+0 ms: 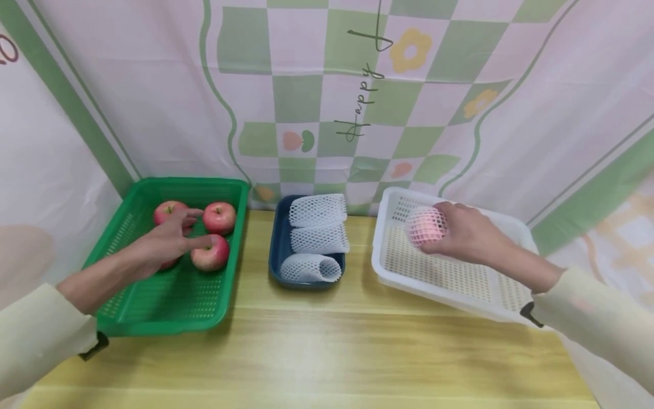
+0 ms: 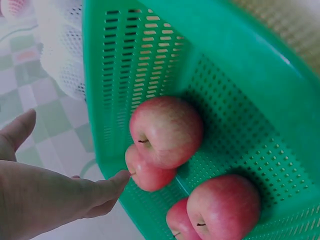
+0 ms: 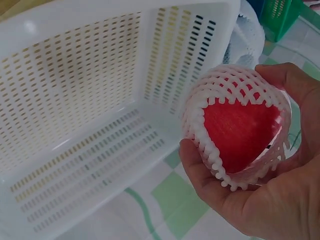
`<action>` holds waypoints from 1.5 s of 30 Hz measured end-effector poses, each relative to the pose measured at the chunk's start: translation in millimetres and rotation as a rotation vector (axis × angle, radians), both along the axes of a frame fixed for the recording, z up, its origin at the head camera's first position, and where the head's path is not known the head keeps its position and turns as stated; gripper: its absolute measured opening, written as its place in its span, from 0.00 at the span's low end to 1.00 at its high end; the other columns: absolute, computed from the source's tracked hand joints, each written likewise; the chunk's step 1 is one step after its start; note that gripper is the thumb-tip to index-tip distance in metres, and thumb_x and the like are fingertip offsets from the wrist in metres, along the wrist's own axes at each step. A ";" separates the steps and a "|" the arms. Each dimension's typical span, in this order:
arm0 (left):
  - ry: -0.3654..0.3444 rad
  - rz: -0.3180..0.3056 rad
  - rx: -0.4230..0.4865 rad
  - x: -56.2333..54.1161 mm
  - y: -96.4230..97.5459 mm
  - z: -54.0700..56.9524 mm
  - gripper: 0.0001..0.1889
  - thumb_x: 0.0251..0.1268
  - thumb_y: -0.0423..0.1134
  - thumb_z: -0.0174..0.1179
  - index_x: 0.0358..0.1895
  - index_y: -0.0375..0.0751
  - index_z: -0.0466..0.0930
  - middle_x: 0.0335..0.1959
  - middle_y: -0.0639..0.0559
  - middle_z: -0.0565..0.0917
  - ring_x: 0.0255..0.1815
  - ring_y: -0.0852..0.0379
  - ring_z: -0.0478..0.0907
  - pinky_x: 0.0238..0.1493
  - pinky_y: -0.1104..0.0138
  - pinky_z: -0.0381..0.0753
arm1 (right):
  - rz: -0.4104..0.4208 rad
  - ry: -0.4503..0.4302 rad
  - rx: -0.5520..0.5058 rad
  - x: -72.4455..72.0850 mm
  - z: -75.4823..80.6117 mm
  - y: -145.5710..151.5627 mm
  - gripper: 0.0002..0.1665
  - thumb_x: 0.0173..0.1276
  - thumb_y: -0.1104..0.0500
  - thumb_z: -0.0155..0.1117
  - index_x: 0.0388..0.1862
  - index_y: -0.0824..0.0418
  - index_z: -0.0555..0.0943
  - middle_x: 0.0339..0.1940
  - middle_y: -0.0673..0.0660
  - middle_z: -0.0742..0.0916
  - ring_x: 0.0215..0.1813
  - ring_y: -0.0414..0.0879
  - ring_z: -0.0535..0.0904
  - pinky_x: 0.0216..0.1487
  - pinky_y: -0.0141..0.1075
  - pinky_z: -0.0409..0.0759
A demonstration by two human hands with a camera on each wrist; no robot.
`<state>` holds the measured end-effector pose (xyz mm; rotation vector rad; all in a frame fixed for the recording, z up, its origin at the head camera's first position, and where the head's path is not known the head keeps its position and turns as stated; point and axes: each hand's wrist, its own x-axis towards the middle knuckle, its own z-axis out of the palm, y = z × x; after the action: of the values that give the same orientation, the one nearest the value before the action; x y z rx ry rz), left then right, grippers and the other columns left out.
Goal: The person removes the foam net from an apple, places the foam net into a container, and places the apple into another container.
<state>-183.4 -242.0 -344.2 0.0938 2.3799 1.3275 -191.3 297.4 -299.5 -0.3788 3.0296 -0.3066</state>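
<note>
In the head view my right hand (image 1: 466,234) grips an apple in a white foam net (image 1: 427,226) above the white basket (image 1: 444,278). The right wrist view shows the red apple skin (image 3: 240,132) bare at the net's open end, with thumb and fingers around the sides. My left hand (image 1: 166,241) hovers over the green basket (image 1: 237,227), its fingers spread and holding nothing. Below and beside it lie several red apples; the nearest apple (image 1: 210,253) is by the thumb, another apple (image 1: 219,218) sits behind. One apple is mostly hidden under the hand.
Between the baskets stands a small dark blue tray (image 1: 278,244) with several white foam nets (image 1: 319,238) in it. All stand on a wooden table (image 1: 317,352), against a checkered cloth (image 1: 347,102) hanging at the back.
</note>
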 end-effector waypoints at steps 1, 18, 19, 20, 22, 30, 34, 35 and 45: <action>0.005 -0.006 0.004 1.1 1.8 0.1 0.52 0.77 0.46 0.66 0.85 0.29 0.36 0.84 0.24 0.44 0.84 0.24 0.41 0.79 0.31 0.54 | 0.003 0.004 -0.004 1.3 0.5 -2.2 0.57 0.54 0.41 0.84 0.68 0.78 0.71 0.49 0.74 0.85 0.46 0.64 0.84 0.44 0.59 0.87; -0.028 -0.074 0.076 20.2 31.3 6.1 0.55 0.72 0.53 0.69 0.86 0.36 0.39 0.85 0.32 0.50 0.84 0.29 0.48 0.78 0.32 0.58 | 0.117 0.065 -0.050 28.0 -1.6 -50.3 0.52 0.48 0.48 0.83 0.69 0.69 0.75 0.56 0.71 0.85 0.51 0.63 0.84 0.51 0.58 0.86; -0.028 -0.074 0.072 21.2 33.8 6.3 0.55 0.71 0.53 0.70 0.86 0.37 0.40 0.85 0.33 0.51 0.84 0.29 0.48 0.78 0.32 0.59 | 0.123 0.068 -0.056 29.6 -1.9 -52.7 0.52 0.47 0.49 0.83 0.69 0.69 0.75 0.56 0.71 0.85 0.51 0.62 0.84 0.51 0.58 0.86; -0.024 -0.075 0.069 22.1 36.4 6.7 0.55 0.71 0.53 0.70 0.86 0.36 0.41 0.85 0.32 0.51 0.84 0.29 0.48 0.78 0.33 0.59 | 0.130 0.072 -0.058 31.2 -2.5 -55.1 0.52 0.47 0.49 0.83 0.69 0.68 0.75 0.56 0.70 0.85 0.50 0.61 0.84 0.50 0.57 0.87; -0.015 -0.080 0.064 23.9 40.4 6.9 0.54 0.71 0.53 0.70 0.85 0.36 0.43 0.85 0.32 0.52 0.83 0.28 0.49 0.79 0.33 0.59 | 0.148 0.083 -0.065 34.3 -4.1 -60.0 0.51 0.46 0.50 0.83 0.69 0.68 0.75 0.56 0.70 0.85 0.50 0.61 0.84 0.49 0.56 0.87; 0.002 -0.116 0.050 32.4 56.7 7.9 0.49 0.71 0.53 0.70 0.84 0.41 0.51 0.84 0.35 0.56 0.83 0.29 0.51 0.79 0.34 0.60 | 0.199 0.097 -0.094 43.8 -11.2 -76.8 0.51 0.44 0.51 0.86 0.67 0.66 0.77 0.55 0.68 0.85 0.50 0.61 0.85 0.49 0.56 0.88; 0.010 -0.131 0.040 36.7 65.9 8.6 0.47 0.70 0.54 0.71 0.83 0.42 0.55 0.83 0.36 0.60 0.83 0.32 0.55 0.78 0.36 0.63 | 0.220 0.092 -0.112 46.9 -12.1 -81.8 0.51 0.43 0.53 0.86 0.67 0.65 0.77 0.55 0.66 0.85 0.51 0.59 0.84 0.48 0.55 0.88; 0.004 -0.133 0.045 38.3 67.9 8.8 0.47 0.70 0.54 0.71 0.83 0.42 0.55 0.83 0.36 0.61 0.83 0.32 0.55 0.78 0.36 0.64 | 0.223 0.090 -0.114 47.6 -12.4 -83.1 0.51 0.42 0.53 0.86 0.68 0.65 0.77 0.55 0.66 0.85 0.51 0.59 0.84 0.48 0.55 0.88; -0.014 -0.176 0.156 54.8 86.0 2.7 0.45 0.69 0.49 0.72 0.82 0.41 0.57 0.82 0.35 0.62 0.83 0.32 0.55 0.80 0.38 0.62 | 0.279 0.090 -0.126 56.4 -16.6 -95.7 0.53 0.40 0.54 0.88 0.69 0.65 0.77 0.53 0.61 0.84 0.47 0.54 0.84 0.46 0.51 0.88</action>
<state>-128.6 -156.0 -341.5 0.3302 2.1969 1.4208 -134.9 201.7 -316.1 -0.8347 2.9955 -0.4719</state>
